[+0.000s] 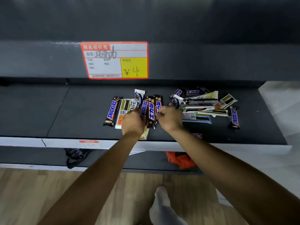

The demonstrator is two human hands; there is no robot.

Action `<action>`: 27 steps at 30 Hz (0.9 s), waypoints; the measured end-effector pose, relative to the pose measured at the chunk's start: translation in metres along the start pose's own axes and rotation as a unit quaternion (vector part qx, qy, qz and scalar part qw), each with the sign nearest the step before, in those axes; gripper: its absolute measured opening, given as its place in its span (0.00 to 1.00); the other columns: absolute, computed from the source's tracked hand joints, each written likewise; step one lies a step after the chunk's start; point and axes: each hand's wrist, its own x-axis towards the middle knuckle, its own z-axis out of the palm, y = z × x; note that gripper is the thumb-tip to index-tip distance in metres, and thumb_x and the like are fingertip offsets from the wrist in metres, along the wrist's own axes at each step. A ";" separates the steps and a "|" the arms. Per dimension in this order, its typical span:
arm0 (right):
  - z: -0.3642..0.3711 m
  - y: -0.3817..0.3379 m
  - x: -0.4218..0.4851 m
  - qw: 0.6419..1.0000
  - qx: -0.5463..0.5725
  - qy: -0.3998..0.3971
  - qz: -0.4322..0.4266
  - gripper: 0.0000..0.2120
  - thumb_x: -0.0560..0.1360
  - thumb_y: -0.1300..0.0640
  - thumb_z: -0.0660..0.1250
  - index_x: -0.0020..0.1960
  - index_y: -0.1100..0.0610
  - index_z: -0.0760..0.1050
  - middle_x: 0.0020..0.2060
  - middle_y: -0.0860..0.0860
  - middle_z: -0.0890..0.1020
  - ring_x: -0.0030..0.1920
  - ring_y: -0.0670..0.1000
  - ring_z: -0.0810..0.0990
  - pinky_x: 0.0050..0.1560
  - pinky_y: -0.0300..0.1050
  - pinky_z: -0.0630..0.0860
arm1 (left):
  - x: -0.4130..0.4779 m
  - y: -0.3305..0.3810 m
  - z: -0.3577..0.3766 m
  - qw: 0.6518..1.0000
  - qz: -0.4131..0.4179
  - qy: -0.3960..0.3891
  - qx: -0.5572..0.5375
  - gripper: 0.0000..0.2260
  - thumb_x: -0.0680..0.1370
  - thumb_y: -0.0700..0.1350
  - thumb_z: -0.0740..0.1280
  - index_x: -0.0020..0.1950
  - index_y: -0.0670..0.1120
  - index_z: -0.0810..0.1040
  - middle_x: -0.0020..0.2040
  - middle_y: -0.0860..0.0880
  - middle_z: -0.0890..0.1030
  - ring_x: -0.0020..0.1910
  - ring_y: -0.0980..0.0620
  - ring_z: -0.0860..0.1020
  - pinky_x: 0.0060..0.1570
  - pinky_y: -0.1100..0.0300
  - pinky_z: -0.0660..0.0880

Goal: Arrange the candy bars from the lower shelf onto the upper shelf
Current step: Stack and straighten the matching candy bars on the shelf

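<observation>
Brown-wrapped candy bars (151, 111) are lined up just below the red-and-yellow price label (115, 60). One is pinched by the right hand (170, 119) (presumably for straightening). The left hand (133, 123) hides its fingers, so their state cannot be told.

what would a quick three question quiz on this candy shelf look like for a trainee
1. True or false: the price tag reads ¥4.
2. The loose pile of candy bars lies: A) on the floor B) to the right of the right hand C) in a box.
3. What colour is the bag under the right forearm?
Key: 1 true; 2 B; 3 orange.
</observation>
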 end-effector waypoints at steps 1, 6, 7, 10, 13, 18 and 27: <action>0.007 -0.002 0.008 1.000 -0.016 -0.013 0.007 0.10 0.76 0.56 0.66 0.53 0.61 0.79 0.51 0.57 0.83 0.52 0.56 0.80 0.50 0.43 0.75 | 0.005 -0.001 0.004 1.000 -0.004 -0.010 0.016 0.11 0.78 0.50 0.63 0.56 0.45 0.77 0.47 0.44 0.82 0.46 0.44 0.80 0.38 0.57 0.71; 0.031 -0.012 0.029 0.990 -0.122 -0.027 0.068 0.14 0.75 0.47 0.67 0.50 0.58 0.75 0.47 0.54 0.80 0.49 0.55 0.79 0.38 0.43 0.69 | 0.019 -0.001 0.015 0.996 -0.021 -0.023 0.084 0.14 0.77 0.54 0.64 0.53 0.43 0.77 0.47 0.43 0.80 0.46 0.43 0.79 0.35 0.57 0.70; 0.033 -0.013 0.031 0.987 -0.142 -0.018 0.073 0.13 0.75 0.48 0.67 0.50 0.58 0.75 0.48 0.53 0.81 0.49 0.55 0.80 0.38 0.43 0.70 | 0.021 0.000 0.015 0.995 -0.027 -0.025 0.092 0.14 0.78 0.52 0.64 0.54 0.43 0.77 0.48 0.42 0.80 0.46 0.43 0.79 0.35 0.56 0.70; 0.036 -0.015 0.034 0.982 -0.170 -0.014 0.082 0.11 0.75 0.49 0.67 0.50 0.57 0.76 0.49 0.54 0.81 0.50 0.55 0.80 0.38 0.43 0.69 | 0.027 0.005 0.015 0.992 -0.047 -0.044 0.110 0.10 0.79 0.47 0.63 0.55 0.42 0.76 0.51 0.41 0.80 0.48 0.43 0.79 0.37 0.56 0.71; 0.035 -0.016 0.034 0.981 -0.172 -0.027 0.089 0.12 0.74 0.49 0.67 0.50 0.57 0.76 0.49 0.54 0.81 0.50 0.55 0.79 0.38 0.42 0.68 | 0.030 0.012 0.010 0.989 -0.058 -0.071 0.117 0.08 0.78 0.41 0.62 0.55 0.40 0.76 0.53 0.41 0.79 0.51 0.43 0.79 0.41 0.56 0.74; 0.033 -0.011 0.031 0.979 -0.169 -0.052 0.105 0.15 0.72 0.51 0.70 0.55 0.57 0.74 0.53 0.56 0.79 0.53 0.56 0.77 0.40 0.43 0.70 | 0.022 0.019 0.003 0.982 -0.082 -0.116 0.125 0.12 0.76 0.45 0.67 0.57 0.41 0.75 0.55 0.42 0.78 0.53 0.44 0.78 0.42 0.56 0.74; 0.046 -0.007 0.027 0.966 -0.250 0.003 0.064 0.23 0.75 0.51 0.67 0.64 0.61 0.65 0.58 0.57 0.75 0.57 0.57 0.75 0.41 0.45 0.70 | 0.014 0.012 0.006 0.979 -0.073 -0.082 0.171 0.15 0.78 0.48 0.65 0.61 0.43 0.70 0.56 0.44 0.78 0.56 0.44 0.77 0.39 0.56 0.72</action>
